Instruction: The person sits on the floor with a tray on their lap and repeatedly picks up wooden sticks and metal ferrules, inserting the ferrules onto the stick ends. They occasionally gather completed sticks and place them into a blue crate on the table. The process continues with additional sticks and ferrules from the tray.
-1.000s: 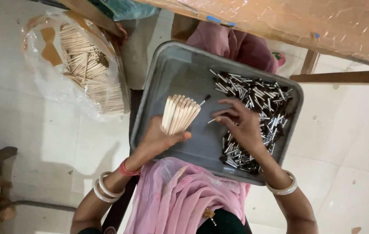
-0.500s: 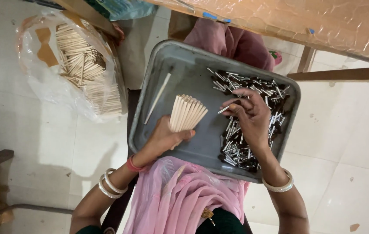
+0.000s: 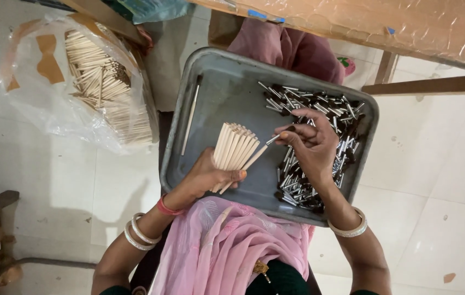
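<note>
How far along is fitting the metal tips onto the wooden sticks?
Done: one finished stick lies apart at the tray's left side. In hand: the left hand holds a fan of sticks, and the right hand sets a tip on one. Left: a big pile of tips and a bag of sticks.

Your lap carries a grey metal tray [image 3: 227, 82]. On its floor lie a heap of small metal ferrules [image 3: 320, 109] at the right and one lone stick [image 3: 190, 117] at the left. A bag of sticks [image 3: 88, 82] sits on the tiled floor [image 3: 52, 180].
</note>
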